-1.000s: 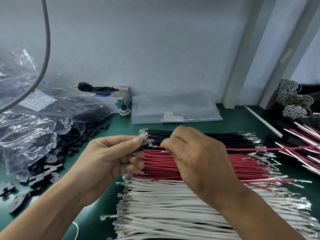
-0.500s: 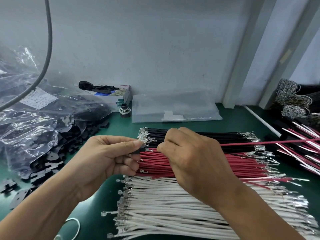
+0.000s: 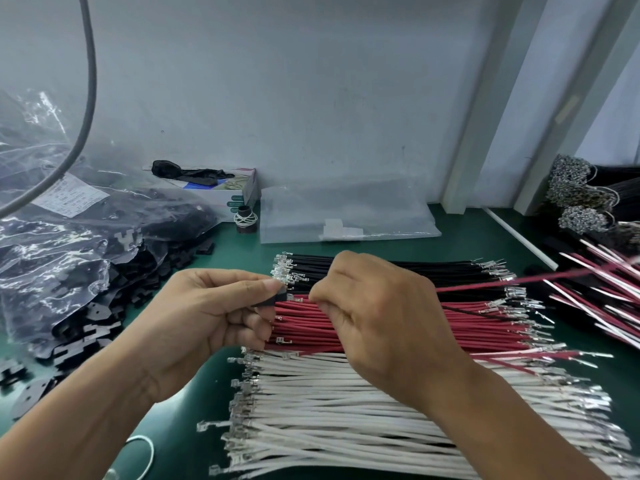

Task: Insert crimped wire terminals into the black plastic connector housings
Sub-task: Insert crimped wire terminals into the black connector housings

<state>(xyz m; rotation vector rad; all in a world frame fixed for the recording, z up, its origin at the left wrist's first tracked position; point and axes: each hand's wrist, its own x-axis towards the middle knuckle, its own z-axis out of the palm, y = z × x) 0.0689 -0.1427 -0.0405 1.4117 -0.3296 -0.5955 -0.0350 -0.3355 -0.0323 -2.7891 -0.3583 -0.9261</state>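
My left hand (image 3: 204,323) pinches a small black connector housing (image 3: 277,299) between thumb and fingers. My right hand (image 3: 377,323) pinches a red wire (image 3: 519,280) near its crimped metal terminal (image 3: 297,298), whose tip sits at the housing's right face. The red wire runs out to the right, over the piles. Beneath the hands lie rows of black wires (image 3: 433,268), red wires (image 3: 467,327) and white wires (image 3: 346,410), all with metal terminals on both ends.
A clear bag of black housings (image 3: 86,258) sits at the left, with loose housings (image 3: 20,393) spilled beside it. At the back stand a small box (image 3: 235,192) and a flat plastic bag (image 3: 346,216). More wire bundles (image 3: 595,296) lie at the right.
Both hands have stayed close together over the piles. The red wire's free end has lifted slightly at the right, and the terminal's tip now shows at the housing.
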